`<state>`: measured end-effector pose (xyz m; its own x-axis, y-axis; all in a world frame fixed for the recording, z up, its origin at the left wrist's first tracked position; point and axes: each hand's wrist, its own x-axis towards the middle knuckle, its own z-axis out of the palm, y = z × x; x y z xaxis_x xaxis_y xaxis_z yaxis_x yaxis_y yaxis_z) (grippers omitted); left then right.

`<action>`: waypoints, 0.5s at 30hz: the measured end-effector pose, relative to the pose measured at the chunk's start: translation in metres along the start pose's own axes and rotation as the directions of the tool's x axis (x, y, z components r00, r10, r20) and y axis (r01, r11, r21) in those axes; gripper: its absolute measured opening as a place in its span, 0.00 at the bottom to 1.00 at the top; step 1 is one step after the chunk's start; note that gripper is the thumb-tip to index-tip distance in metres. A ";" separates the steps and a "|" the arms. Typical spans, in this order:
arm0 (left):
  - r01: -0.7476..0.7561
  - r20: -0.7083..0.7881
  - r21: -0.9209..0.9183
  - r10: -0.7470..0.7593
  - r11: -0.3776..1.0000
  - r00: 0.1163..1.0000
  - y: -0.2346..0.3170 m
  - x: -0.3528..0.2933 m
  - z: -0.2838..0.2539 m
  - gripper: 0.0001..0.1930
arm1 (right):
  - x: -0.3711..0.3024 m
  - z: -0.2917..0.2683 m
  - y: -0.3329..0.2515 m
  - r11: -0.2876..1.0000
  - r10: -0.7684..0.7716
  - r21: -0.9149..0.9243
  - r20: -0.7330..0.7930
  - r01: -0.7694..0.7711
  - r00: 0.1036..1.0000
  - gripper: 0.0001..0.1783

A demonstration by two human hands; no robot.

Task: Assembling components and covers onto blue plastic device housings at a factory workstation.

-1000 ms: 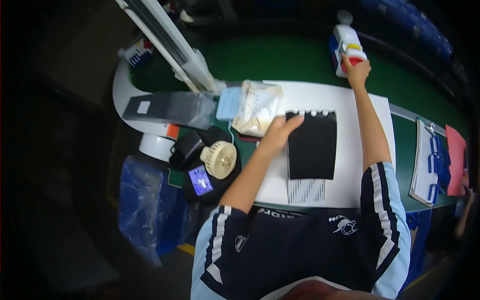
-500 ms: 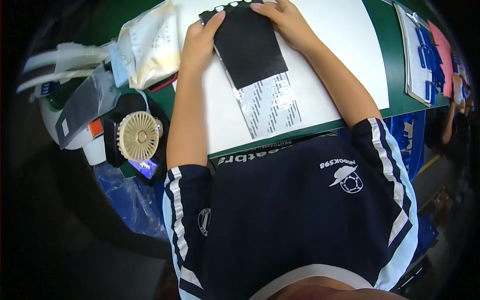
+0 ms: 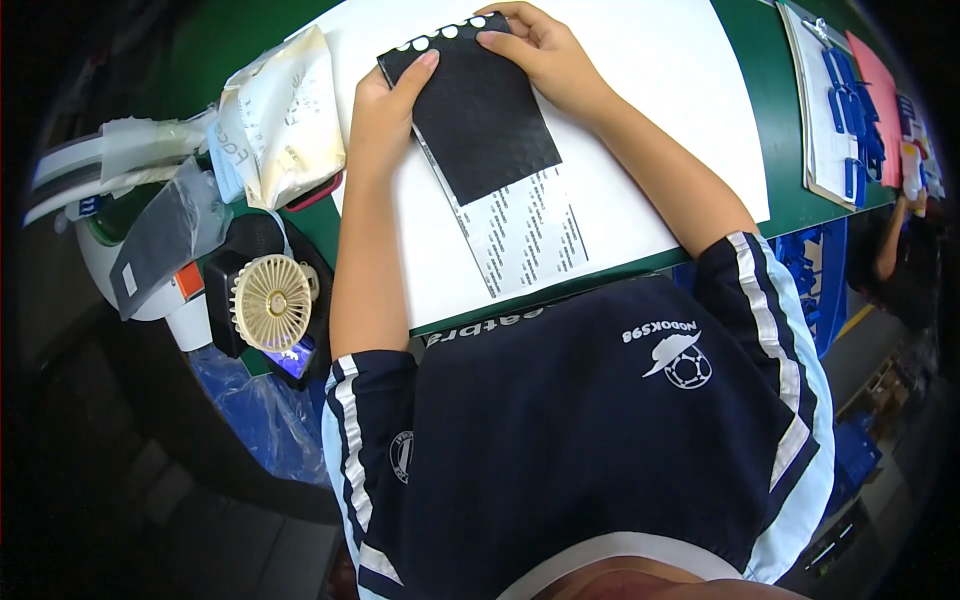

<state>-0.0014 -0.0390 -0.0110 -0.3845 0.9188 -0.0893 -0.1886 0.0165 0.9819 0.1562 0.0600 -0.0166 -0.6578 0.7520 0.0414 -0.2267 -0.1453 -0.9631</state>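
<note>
A flat black sheet (image 3: 485,120) with a row of white circles along its far edge lies slanted over the white work surface. My left hand (image 3: 385,115) grips its far left corner, thumb pressed on top and the other fingers mostly hidden. At the far right corner, my right hand (image 3: 545,60) pinches the sheet, its thumb close to the white circles. A pale backing sheet (image 3: 530,235) with slanted rows of dark print sticks out from under the near edge of the black one.
Left of the arms are a filled plastic bag (image 3: 290,110), a grey translucent pouch (image 3: 170,235) and a small cream fan (image 3: 273,302). A clipboard (image 3: 815,110) with blue clips lies at the right, beside a pink sheet (image 3: 875,100). Another person (image 3: 910,255) is at the far right.
The whole view has shifted a little, bringing more of the black sheet's far edge and white circles into sight. Both hands keep their hold; my right fingers now show more at the corner.
</note>
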 end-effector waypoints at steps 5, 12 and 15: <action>-0.018 0.005 -0.011 0.019 1.000 1.000 0.002 0.000 0.003 0.16 | -0.001 -0.005 -0.008 0.969 0.019 -0.247 -0.004 -0.019 1.000 0.26; -0.042 0.017 -0.017 0.043 0.999 0.999 0.003 -0.001 0.003 0.16 | -0.003 -0.004 -0.008 0.962 0.008 -0.273 -0.024 -0.014 1.000 0.29; -0.049 0.015 -0.023 0.050 0.999 0.999 0.003 -0.002 0.004 0.16 | -0.004 -0.003 -0.006 0.964 -0.009 -0.265 -0.045 -0.003 0.999 0.31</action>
<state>0.0026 -0.0386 -0.0070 -0.3802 0.9241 -0.0378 -0.1896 -0.0378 0.9811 0.1618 0.0599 -0.0116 -0.6228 0.7815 0.0383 -0.0266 0.0278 -0.9993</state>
